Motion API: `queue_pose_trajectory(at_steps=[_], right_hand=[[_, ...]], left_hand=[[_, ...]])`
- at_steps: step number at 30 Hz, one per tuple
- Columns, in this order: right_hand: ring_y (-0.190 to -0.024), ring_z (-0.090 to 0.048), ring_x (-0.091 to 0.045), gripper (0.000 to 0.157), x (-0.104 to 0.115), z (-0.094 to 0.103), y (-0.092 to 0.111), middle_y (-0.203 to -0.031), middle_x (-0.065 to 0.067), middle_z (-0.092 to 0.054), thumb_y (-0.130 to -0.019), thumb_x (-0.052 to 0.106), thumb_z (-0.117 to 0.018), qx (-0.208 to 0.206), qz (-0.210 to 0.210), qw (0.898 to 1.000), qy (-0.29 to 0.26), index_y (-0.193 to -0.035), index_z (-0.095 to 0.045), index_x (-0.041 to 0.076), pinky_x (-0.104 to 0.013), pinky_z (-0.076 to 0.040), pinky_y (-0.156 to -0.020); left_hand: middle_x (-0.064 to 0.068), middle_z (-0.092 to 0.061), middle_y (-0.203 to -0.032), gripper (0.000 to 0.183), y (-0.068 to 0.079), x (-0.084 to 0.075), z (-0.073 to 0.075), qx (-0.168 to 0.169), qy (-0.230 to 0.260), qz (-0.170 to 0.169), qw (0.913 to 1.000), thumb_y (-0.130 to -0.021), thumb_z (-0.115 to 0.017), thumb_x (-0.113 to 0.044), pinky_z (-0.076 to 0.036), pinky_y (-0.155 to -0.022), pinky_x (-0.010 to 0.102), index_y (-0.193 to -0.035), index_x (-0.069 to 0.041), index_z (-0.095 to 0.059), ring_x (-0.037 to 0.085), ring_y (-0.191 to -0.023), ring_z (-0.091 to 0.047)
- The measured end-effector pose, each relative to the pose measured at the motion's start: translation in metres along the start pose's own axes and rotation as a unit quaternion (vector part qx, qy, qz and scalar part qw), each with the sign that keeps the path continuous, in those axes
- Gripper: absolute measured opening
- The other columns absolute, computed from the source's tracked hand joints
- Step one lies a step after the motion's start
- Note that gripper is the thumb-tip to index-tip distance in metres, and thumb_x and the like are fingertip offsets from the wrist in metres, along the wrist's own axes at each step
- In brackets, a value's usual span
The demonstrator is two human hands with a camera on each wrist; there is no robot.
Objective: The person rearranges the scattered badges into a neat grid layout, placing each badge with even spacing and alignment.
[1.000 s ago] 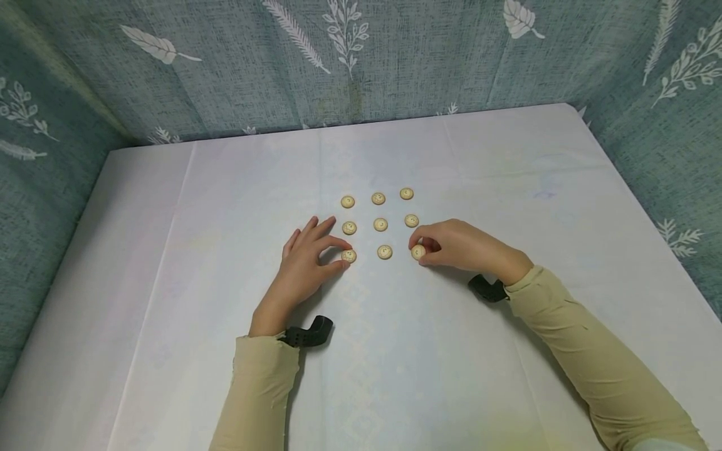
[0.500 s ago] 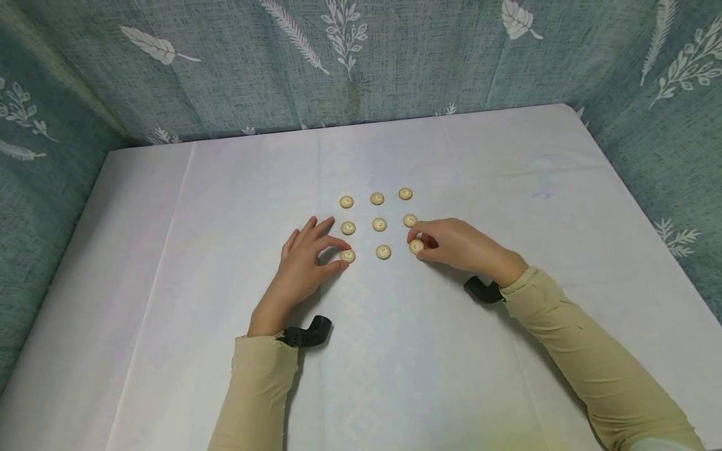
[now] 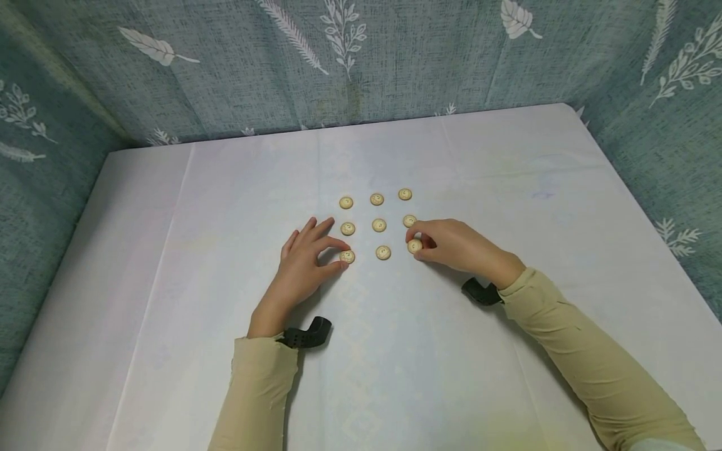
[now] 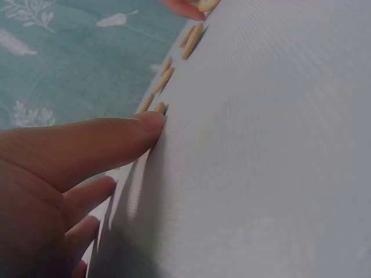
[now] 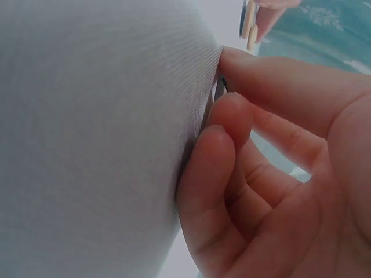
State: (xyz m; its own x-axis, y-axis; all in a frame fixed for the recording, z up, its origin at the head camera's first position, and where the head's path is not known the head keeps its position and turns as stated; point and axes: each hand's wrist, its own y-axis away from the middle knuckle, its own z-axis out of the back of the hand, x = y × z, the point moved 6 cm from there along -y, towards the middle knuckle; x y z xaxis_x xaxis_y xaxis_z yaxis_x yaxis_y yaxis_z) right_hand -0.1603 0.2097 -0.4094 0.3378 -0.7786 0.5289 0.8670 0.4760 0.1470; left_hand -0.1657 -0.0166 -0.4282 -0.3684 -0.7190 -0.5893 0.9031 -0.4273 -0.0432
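Small round cream discs with brown rims and dark dots, like buttons, lie in three rows of three on the white cloth. My left hand has its thumb and index finger on the edges of the front-left disc, other fingers spread. In the left wrist view the thumb covers most of that disc. My right hand pinches the front-right disc, which leans a little, close below the middle-row right disc. The front-middle disc lies between both hands. Fingers largely hide the held disc in the right wrist view.
Behind the hands lie the middle-row discs and the back-row discs. The cloth-covered table ends at a green leaf-patterned curtain at the back and sides. A black wrist camera sits on the left wrist.
My right hand has shifted the front-right disc slightly backward and left, nearer the middle row. The left hand keeps its place on the front-left disc.
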Motion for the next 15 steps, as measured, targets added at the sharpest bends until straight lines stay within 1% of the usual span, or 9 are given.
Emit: queue_pose_trajectory(at_steps=[15], right_hand=[[-0.066,-0.047,-0.012,0.022,-0.0005,-0.0008,-0.0002,-0.071,0.004,-0.052,-0.081,0.017,-0.065,0.002,0.002,1.000,0.000,-0.101,-0.058,0.014,-0.028,-0.039,-0.063]], left_hand=[[0.000,-0.030,-0.143,0.022,0.0002,-0.0004,0.0003,-0.001,0.002,-0.002,1.0000,-0.078,-0.068,-0.030,-0.001,-0.104,0.045,-0.099,-0.027,-0.064,0.021,-0.135,-0.008]])
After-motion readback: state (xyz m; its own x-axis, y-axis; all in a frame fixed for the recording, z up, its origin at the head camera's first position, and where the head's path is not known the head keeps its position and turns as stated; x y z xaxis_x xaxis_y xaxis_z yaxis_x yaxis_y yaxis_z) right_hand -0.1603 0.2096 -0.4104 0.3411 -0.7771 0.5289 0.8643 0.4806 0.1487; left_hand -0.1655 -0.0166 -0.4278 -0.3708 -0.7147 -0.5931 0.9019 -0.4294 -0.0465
